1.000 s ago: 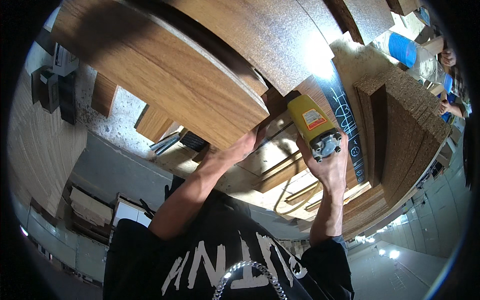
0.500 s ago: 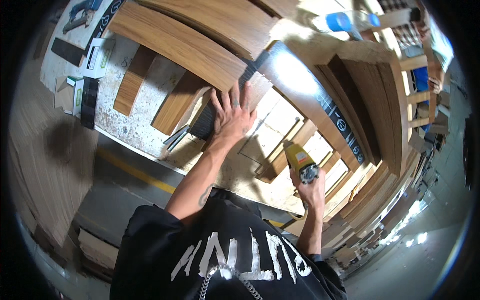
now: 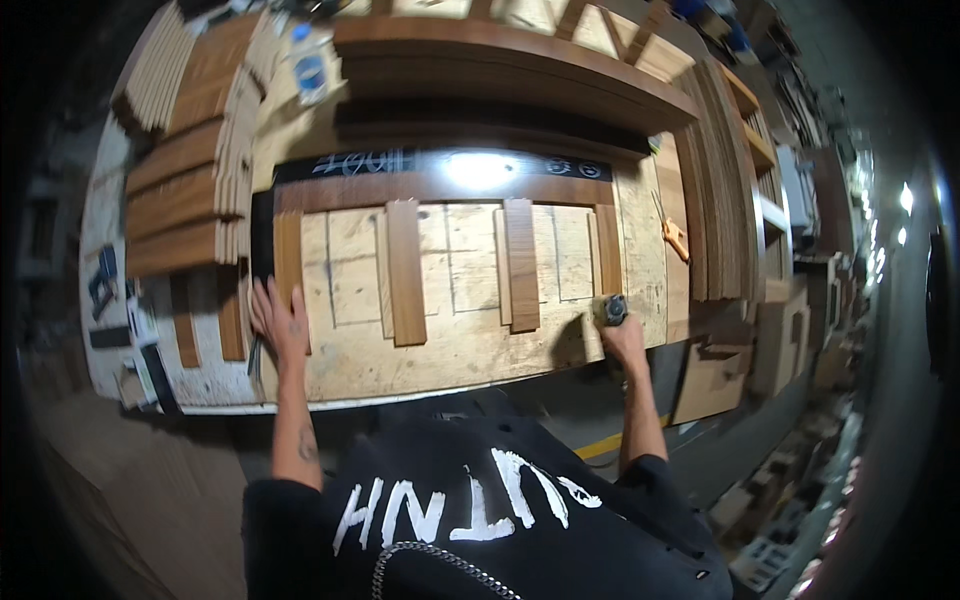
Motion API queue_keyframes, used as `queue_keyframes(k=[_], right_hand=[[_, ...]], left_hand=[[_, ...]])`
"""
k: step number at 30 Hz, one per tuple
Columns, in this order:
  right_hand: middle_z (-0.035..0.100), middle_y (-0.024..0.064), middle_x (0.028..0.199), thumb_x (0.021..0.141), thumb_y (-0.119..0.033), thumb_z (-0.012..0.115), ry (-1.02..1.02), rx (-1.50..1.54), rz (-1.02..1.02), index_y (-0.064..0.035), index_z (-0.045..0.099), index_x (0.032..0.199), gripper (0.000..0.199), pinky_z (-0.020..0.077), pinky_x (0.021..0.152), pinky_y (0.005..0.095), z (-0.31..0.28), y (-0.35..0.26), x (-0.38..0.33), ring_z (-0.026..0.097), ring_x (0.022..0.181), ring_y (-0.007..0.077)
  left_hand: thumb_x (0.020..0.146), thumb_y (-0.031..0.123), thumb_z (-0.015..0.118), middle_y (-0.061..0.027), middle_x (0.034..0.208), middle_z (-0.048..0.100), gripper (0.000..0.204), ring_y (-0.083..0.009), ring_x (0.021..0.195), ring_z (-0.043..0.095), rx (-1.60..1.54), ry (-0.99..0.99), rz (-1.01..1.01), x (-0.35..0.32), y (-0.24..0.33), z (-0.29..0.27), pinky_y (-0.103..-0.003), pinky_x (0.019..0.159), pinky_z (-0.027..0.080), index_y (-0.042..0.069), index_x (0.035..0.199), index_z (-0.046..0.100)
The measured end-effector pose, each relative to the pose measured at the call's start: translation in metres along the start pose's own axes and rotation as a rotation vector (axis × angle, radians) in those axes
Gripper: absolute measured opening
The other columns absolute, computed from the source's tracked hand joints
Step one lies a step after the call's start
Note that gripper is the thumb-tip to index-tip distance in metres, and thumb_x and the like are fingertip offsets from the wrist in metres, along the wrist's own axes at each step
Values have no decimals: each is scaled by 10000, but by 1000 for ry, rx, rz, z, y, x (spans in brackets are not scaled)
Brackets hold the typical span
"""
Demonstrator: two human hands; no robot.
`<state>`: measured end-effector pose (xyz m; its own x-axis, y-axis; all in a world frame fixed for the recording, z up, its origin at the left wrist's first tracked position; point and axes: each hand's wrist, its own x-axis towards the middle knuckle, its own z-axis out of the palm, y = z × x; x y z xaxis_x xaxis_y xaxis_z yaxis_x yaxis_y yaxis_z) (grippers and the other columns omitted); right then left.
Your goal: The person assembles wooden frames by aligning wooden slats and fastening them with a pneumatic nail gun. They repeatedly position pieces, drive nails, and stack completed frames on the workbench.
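The right hand (image 3: pixel 625 340) is wrapped around a yellow tool (image 3: pixel 610 310). The left hand (image 3: pixel 278 320) lies flat and spread on a wood strip (image 3: pixel 288 265) running toward 12 o'clock.

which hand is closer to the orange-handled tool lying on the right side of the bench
Right. The right hand, gripping a small power tool, sits just below and left of the orange-handled tool. The left hand rests flat on the plywood bench top, far across at its left end.

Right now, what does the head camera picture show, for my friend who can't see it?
A person leans over a wooden workbench, left hand flat on a brown strip, right hand gripping a yellow power tool. Two more wood strips lie between.
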<state>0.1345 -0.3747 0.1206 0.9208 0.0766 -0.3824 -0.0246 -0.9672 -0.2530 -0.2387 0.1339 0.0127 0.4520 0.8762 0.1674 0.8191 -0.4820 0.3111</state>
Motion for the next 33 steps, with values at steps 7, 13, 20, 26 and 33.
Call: queue_keyframes(k=[7, 13, 20, 26, 33], right_hand=[[542, 352, 1239, 831, -180, 673, 371, -13, -113, 97, 556, 1233, 502, 511, 952, 530, -3, 60, 126, 594, 1107, 513], [555, 288, 1323, 876, -182, 622, 480, 57, -334, 42, 634, 1242, 430, 446, 1056, 517, -15, 13, 215, 540, 1235, 437], [644, 129, 1229, 850, -152, 648, 468, -219, -832, -74, 633, 1225, 384, 491, 937, 552, -46, -160, 305, 593, 1193, 340], [708, 181, 908, 857, -91, 555, 313, -429, -1092, -80, 680, 1001, 191, 578, 710, 489, -4, -182, 415, 700, 840, 387], [626, 145, 708, 854, -97, 556, 491, -298, -1455, -94, 597, 796, 71, 524, 577, 479, 0, -179, 451, 639, 672, 375]], left_hand=[[1010, 266, 589, -263, 1517, 438, 543, -461, 1377, 419, -58, -69, -54, -158, 40, -23, -506, 1150, 334, -30, 1453, 481], [1016, 223, 595, -275, 1463, 488, 497, -459, 1337, 460, -21, -53, -204, -214, 65, -57, -480, 1124, 374, -61, 1413, 499], [996, 130, 591, -252, 1322, 610, 460, -415, 1172, 603, -216, -35, -485, -236, 86, -81, -451, 1012, 479, -69, 1402, 508], [1006, 81, 578, -90, 957, 704, 479, -166, 872, 653, -312, 156, -727, -338, 39, -65, -281, 842, 521, -70, 1447, 469], [1021, 147, 578, -166, 990, 684, 452, -241, 861, 637, -199, 311, -961, -415, 42, -66, -337, 836, 515, -53, 1421, 514]])
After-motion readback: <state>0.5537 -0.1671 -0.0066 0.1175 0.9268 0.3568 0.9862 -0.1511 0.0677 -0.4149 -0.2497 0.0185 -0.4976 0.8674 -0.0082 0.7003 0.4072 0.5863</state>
